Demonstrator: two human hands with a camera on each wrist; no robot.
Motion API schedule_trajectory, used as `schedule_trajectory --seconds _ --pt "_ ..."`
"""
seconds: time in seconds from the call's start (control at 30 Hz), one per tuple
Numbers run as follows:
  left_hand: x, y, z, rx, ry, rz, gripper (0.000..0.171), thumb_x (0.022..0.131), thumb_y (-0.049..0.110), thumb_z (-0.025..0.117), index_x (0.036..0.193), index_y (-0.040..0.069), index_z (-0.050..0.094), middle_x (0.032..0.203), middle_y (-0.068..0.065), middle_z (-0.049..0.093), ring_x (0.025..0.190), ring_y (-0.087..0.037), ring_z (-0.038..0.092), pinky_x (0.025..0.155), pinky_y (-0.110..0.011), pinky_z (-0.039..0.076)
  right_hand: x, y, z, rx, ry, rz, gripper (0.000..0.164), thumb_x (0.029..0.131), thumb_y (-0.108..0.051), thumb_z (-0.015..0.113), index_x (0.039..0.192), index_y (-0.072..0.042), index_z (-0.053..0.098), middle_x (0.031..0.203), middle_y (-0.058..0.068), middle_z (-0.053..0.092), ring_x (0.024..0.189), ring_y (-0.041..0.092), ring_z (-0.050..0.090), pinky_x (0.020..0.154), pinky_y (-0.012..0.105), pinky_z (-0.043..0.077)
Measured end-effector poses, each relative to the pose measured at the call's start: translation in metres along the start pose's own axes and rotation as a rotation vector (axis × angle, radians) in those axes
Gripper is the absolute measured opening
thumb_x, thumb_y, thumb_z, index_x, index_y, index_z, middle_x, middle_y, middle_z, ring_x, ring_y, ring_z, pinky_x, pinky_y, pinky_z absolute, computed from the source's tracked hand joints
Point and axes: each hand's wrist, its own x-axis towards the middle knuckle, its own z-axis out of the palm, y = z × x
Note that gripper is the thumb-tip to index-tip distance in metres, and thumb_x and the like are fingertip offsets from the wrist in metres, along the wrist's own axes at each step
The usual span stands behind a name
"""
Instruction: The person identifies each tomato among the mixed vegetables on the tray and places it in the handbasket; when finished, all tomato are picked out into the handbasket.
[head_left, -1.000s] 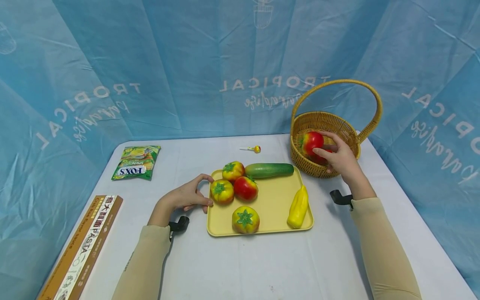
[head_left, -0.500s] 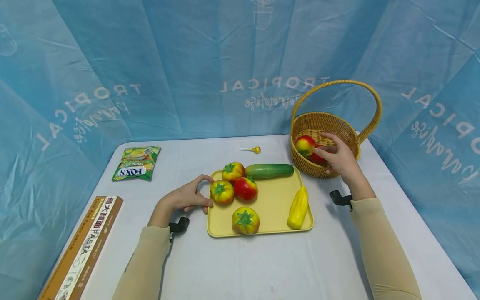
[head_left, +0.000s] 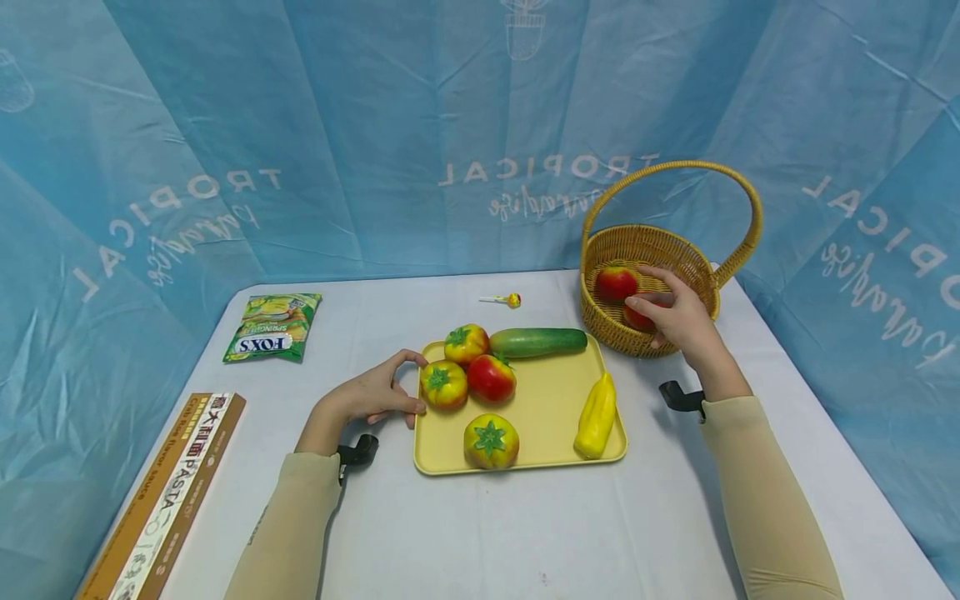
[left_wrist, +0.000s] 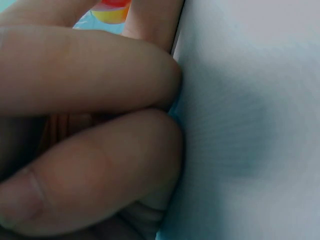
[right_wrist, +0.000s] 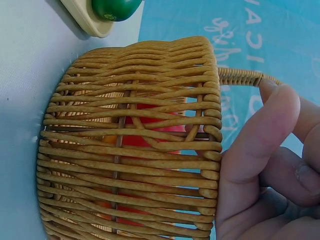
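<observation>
My right hand is over the near right rim of the wicker basket, thumb and fingers apart. In the basket lie a red tomato-like fruit and a second red fruit, partly hidden by the fingers. The right wrist view shows the basket wall beside the thumb. At the left rim of the yellow tray, my left hand holds the edge between thumb and index finger. Its other fingers are curled low by the table in the left wrist view.
On the tray are several tomato-like fruits, a green cucumber and a tapered yellow vegetable. A lollipop lies behind it. A green FOX'S packet and a long pasta box are at left.
The red fruit beside my right fingers has come free of them and rolled within the basket, settling slightly left. Both hands have stayed nearly still.
</observation>
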Motion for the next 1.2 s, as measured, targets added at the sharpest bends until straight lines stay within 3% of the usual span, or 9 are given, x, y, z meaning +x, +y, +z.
schedule_trajectory --seconds 0.2,0.4,0.67,0.9,1.03,1.2 --pt "0.000 -0.002 0.001 0.006 -0.002 0.002 0.078 0.093 0.034 0.083 0.151 0.024 0.032 0.081 -0.008 0.080 0.039 -0.012 0.036 0.045 -0.023 0.037 -0.003 -0.003 0.001 -0.007 -0.006 -0.009 0.078 0.099 -0.046 0.073 0.165 -0.030 0.034 0.152 0.024 0.056 0.103 0.037 0.064 0.055 0.032 0.059" --pt "0.000 -0.002 0.001 -0.008 -0.004 0.012 0.078 0.093 0.031 0.083 0.151 0.022 0.032 0.080 -0.010 0.080 0.039 -0.012 0.035 0.044 -0.023 0.037 -0.006 -0.009 0.002 -0.011 -0.007 -0.035 0.077 0.100 -0.046 0.073 0.165 -0.033 0.034 0.153 0.023 0.055 0.094 0.035 0.064 0.053 0.033 0.058" --pt "-0.001 -0.002 0.001 0.000 0.004 0.003 0.078 0.092 0.033 0.084 0.150 0.024 0.032 0.080 -0.009 0.080 0.039 -0.012 0.036 0.044 -0.023 0.037 -0.019 -0.028 0.014 0.007 -0.063 -0.095 0.072 0.100 -0.043 0.074 0.162 -0.038 0.037 0.149 0.017 0.061 0.103 0.027 0.066 0.052 0.034 0.057" --pt "-0.001 -0.001 0.001 -0.007 -0.006 0.011 0.078 0.093 0.033 0.083 0.151 0.024 0.031 0.081 -0.008 0.080 0.039 -0.012 0.036 0.044 -0.023 0.037 -0.031 -0.047 0.033 0.065 -0.182 -0.173 0.069 0.100 -0.037 0.074 0.161 -0.035 0.041 0.143 0.020 0.066 0.075 0.022 0.069 0.049 0.038 0.056" --pt "0.000 0.000 0.000 -0.002 -0.006 0.015 0.078 0.093 0.035 0.082 0.151 0.023 0.031 0.081 -0.008 0.080 0.039 -0.013 0.036 0.044 -0.023 0.037 -0.033 -0.053 0.042 0.075 -0.244 -0.174 0.069 0.100 -0.036 0.075 0.160 -0.035 0.041 0.141 0.020 0.067 0.086 0.023 0.071 0.050 0.036 0.056" --pt "0.001 -0.001 0.000 -0.003 -0.007 0.013 0.079 0.093 0.035 0.083 0.151 0.023 0.031 0.081 -0.008 0.080 0.039 -0.012 0.035 0.044 -0.024 0.037 -0.031 -0.057 0.057 0.055 -0.334 -0.165 0.070 0.099 -0.037 0.077 0.160 -0.036 0.041 0.141 0.018 0.066 0.111 0.038 0.068 0.050 0.035 0.055"
